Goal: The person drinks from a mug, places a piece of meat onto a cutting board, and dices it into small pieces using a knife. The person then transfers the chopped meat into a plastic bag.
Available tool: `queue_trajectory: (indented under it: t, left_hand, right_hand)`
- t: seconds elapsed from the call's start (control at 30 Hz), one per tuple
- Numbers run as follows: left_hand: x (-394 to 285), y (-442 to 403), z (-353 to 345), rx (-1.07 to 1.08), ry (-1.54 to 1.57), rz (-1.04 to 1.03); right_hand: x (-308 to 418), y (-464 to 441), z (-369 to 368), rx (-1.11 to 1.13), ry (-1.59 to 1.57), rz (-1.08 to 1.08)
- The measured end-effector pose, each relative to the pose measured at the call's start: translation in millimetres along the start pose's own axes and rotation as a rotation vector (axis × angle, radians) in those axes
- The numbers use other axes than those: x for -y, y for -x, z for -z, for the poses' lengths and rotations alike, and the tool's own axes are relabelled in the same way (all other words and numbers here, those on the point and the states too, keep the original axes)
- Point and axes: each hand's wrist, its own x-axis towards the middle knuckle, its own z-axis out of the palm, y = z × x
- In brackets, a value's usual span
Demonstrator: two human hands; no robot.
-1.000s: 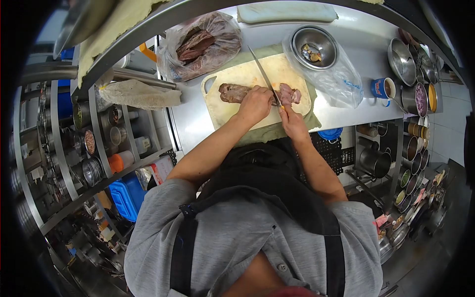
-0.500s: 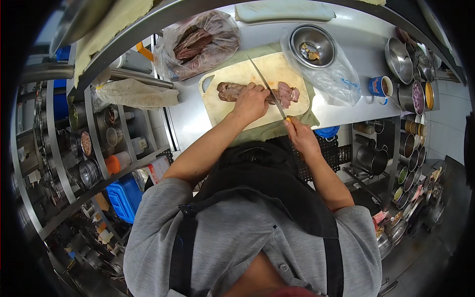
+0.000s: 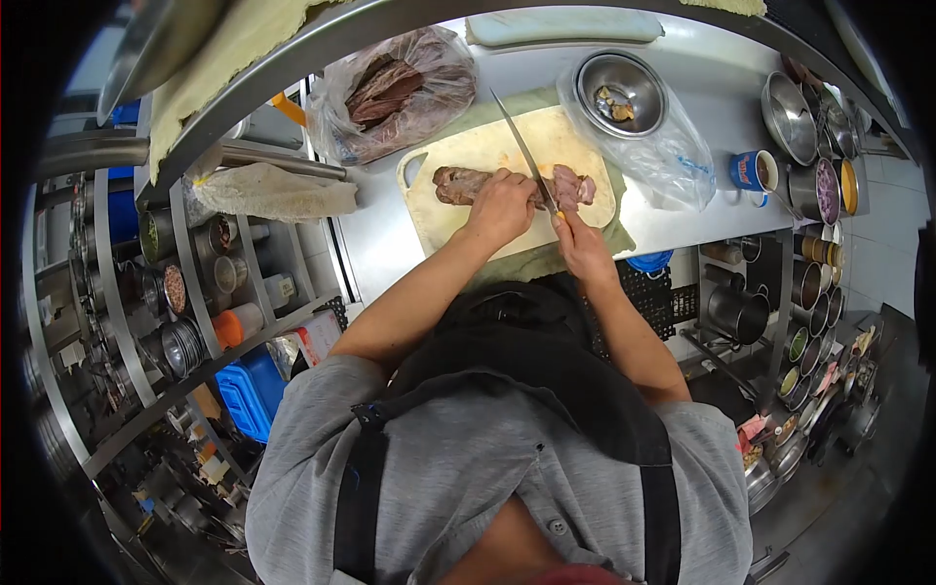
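A long piece of browned meat (image 3: 458,185) lies across the white cutting board (image 3: 439,229). My left hand (image 3: 502,207) is closed over its right part, fingers curled down on the meat close to the blade. In my right hand (image 3: 585,246) is the handle of a long knife (image 3: 522,141), its blade slanting away to the upper left across the meat. Right of the blade rest pinkish meat slices (image 3: 570,185). A green cloth (image 3: 619,237) is spread beneath the board.
Behind the board sit a plastic bag of meat (image 3: 390,97) and, to its right, a steel bowl (image 3: 624,93) holding some scraps. A blue cup (image 3: 751,171) stands at the right near several steel pans. A metal shelf bar (image 3: 263,73) arches overhead.
My right hand has moved forward and slightly left with the knife, so the blade reaches farther beyond the meat. My left hand stays on the meat, and the view has shifted slightly.
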Motion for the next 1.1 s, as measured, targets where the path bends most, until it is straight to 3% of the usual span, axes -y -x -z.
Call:
queue_trajectory:
  t: [0.2, 0.37, 0.63, 0.73, 0.83, 0.9, 1.0, 1.1]
  left_hand:
    - [0, -1, 0, -0.059, 0.003, -0.015]
    - [1, 0, -1, -0.019, 0.006, -0.002]
    - [1, 7, 6, -0.031, -0.056, -0.082]
    - [6, 11, 16, -0.053, -0.299, -0.093]
    - [17, 8, 17, 0.149, -0.458, -0.026]
    - [14, 7, 23, 0.156, -0.463, -0.026]
    - [21, 4, 32, 0.143, -0.476, -0.038]
    - [28, -4, 62, 0.176, -0.324, 0.128]
  right_hand:
    - [18, 23, 30, 0.202, -0.080, -0.123]
    - [-2, -1, -20, -0.046, 0.043, 0.041]
    - [-13, -10, -21, 0.032, -0.017, -0.035]
    - [-17, -8, -22, 0.061, -0.110, -0.035]
    - [-16, 3, -16, 0.058, -0.096, -0.024]
    - [-2, 11, 1, 0.138, -0.158, -0.209]
    - [-11, 14, 1, 0.079, -0.245, -0.172]
    - [-13, 11, 0, 0.079, -0.236, -0.171]
